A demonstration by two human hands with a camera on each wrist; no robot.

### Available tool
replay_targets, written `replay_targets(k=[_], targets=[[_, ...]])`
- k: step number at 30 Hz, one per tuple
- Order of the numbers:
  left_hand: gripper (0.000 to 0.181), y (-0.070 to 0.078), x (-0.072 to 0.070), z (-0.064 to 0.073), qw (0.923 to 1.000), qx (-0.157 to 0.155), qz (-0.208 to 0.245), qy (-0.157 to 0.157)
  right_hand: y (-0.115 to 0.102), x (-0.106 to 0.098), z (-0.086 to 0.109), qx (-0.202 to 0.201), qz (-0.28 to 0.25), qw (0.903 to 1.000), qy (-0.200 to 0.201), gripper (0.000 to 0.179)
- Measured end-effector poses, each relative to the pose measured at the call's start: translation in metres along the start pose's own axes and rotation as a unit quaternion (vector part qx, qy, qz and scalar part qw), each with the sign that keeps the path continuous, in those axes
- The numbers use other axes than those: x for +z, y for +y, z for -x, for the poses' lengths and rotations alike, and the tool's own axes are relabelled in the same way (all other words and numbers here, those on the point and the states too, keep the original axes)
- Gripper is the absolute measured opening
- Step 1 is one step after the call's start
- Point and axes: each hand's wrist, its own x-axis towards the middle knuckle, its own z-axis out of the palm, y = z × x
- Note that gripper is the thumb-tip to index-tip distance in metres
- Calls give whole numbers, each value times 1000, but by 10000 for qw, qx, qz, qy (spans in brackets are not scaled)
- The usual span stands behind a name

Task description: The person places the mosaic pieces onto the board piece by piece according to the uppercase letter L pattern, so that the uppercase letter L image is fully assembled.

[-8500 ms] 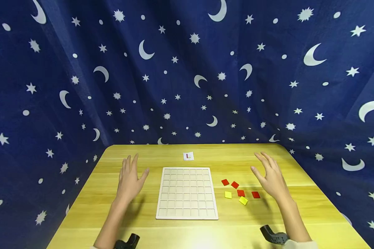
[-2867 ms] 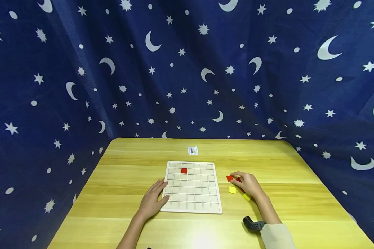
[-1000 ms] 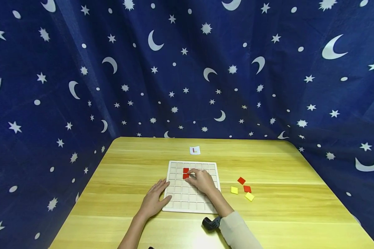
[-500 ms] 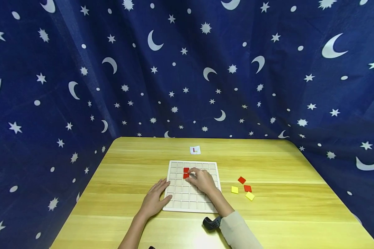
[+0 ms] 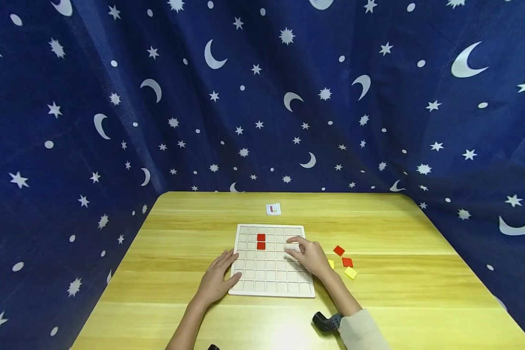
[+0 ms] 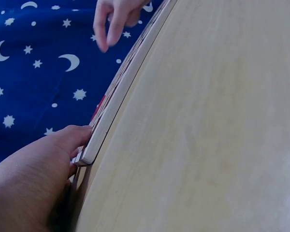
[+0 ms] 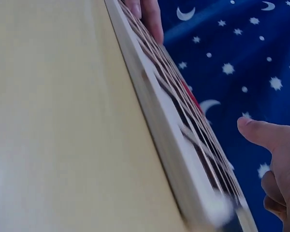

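Observation:
A white grid board [image 5: 271,287] lies on the table, with one red square tile [image 5: 261,237] set in a cell and a second red tile [image 5: 261,246] directly below it. My left hand [image 5: 216,279] rests along the board's left edge, fingers extended and thumb on the rim [image 6: 97,145]. Over the board's right side hovers my right hand [image 5: 310,255], thumb and index finger apart with nothing between them. To its right lie two loose red tiles, an upper one [image 5: 339,250] and a lower one [image 5: 347,262]. A yellow tile [image 5: 350,272] sits below them; another yellow tile [image 5: 331,264] is partly hidden behind my right hand.
A small printed grid card [image 5: 273,209] with a coloured pattern lies behind the board. The wooden table [image 5: 192,218] ends at a dark blue curtain [image 5: 262,97] with moons and stars. A black wrist device [image 5: 327,322] is on my right forearm.
Both hands began raised beside a bare board. My left hand came to its edge; two red tiles went into cells. My right hand has just let go of the second and moved right.

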Motion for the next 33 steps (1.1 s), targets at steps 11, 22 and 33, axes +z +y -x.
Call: replay_targets(k=[11,22,33], targets=[[56,0,1,0,10000,-41,10,11,44,-57,42,-383,868,9946,414,31],[55,1,1,-1,10000,-29,-2,41,79,-89,60,825,1660,9819,383,43],[54,0,1,-1,10000,-32,-23,54,81,-91,57,1428,1666,9755,154,38]])
